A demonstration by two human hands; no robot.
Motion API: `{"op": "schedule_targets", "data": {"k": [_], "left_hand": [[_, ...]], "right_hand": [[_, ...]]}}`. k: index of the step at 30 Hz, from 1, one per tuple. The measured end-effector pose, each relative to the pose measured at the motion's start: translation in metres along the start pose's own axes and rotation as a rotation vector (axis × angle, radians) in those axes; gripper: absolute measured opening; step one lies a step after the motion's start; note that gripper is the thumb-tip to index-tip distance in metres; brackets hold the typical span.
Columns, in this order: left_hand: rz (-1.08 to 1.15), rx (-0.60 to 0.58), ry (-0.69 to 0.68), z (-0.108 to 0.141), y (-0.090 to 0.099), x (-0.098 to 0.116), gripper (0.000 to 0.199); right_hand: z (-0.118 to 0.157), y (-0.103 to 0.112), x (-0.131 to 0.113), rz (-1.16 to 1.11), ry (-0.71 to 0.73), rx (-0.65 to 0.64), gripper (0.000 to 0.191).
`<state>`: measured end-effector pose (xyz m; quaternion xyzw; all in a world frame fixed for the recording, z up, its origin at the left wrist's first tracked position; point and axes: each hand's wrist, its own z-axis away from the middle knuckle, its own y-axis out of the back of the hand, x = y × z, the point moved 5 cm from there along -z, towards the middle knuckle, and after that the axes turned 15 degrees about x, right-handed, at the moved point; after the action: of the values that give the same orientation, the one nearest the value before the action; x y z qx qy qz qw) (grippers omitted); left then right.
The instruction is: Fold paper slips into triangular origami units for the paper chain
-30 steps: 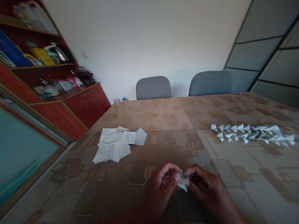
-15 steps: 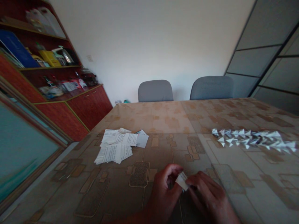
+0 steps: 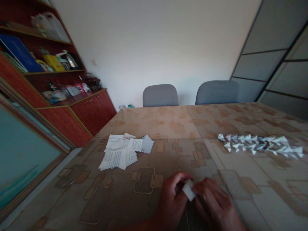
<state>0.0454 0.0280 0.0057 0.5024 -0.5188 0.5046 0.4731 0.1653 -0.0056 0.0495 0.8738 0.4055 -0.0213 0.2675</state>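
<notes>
- In my view, the small paper piece (image 3: 189, 191) is in the air above the near part of the surface (image 3: 120, 195), between my two hands.
- The fingers of my left hand (image 3: 172, 200) are clamped on it from the left; the thumb lies near its lower left edge.
- The fingers of my right hand (image 3: 215, 202) are bent close together and pinch its right edge. Their tips under the paper are hidden from me.
- So the paper lies to the right of the left fingers and to the left of the right fingers. Both hands touch it, therefore I cannot call one nearer.
- Its long axis seems slanted, from far left to near right, but the piece is too small to be certain.
- Well apart from the hands, the printed papers (image 3: 117, 157) lie loosely overlapped at far left, and the pointed folded papers (image 3: 260, 143) lie in rows at far right.
</notes>
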Motion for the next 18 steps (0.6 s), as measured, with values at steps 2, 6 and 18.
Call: {"op": "schedule_targets", "data": {"k": [2,6,18], "left_hand": [[-0.006,0.009,-0.002,0.0002,0.0002,-0.0003,0.011],[-0.053,0.036,0.016,-0.0014,0.0002,-0.0025,0.006],[0.024,0.018,0.080,-0.0013,-0.0009,-0.0025,0.011]], "right_hand": [[0.0006,-0.0015,0.0005,0.006,-0.008,-0.005,0.020],[0.0033,-0.0046,0.0019,-0.010,-0.042,-0.032,0.019],[0.0074,-0.0041,0.0041,-0.069,-0.106,-0.042,0.017]]}}
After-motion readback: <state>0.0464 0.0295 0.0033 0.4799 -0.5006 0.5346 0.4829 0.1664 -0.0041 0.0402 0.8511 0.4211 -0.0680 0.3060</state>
